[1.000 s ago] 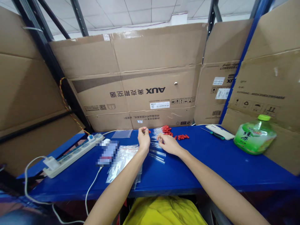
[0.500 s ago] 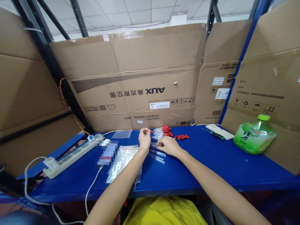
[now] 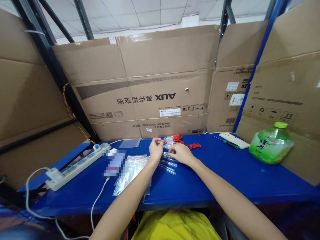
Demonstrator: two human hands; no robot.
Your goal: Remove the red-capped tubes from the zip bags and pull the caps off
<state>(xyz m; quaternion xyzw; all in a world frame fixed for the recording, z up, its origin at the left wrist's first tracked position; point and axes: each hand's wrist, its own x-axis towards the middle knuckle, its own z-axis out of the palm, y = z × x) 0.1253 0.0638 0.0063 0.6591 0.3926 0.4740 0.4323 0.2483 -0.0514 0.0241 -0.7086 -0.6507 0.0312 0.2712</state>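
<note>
My left hand [image 3: 156, 149] pinches a small red rubber bulb [image 3: 165, 142] at its fingertips. To its right, my right hand [image 3: 182, 153] has thumb and fingers closed at the end of a clear thin tube, which the fingers partly cover. Several loose clear tubes [image 3: 168, 165] lie on the blue table just below the two hands. Behind the hands is a bundle of clear tubes with red bulbs [image 3: 177, 138] on their ends. A small group of loose red bulbs [image 3: 194, 146] lies to the right of the bundle.
Clear zip bags [image 3: 131, 173] are stacked left of my left forearm, beside a blurred phone [image 3: 115, 163] on a cable. A power strip [image 3: 77, 165] runs along the left. A green screwdriver [image 3: 232, 144], a white board [image 3: 235, 140] and a green bottle [image 3: 271, 145] stand or lie at right.
My left hand has moved slightly right with the red bulb, closer to my right hand. My right hand has shifted a little to the right. The rest looks the same.
</note>
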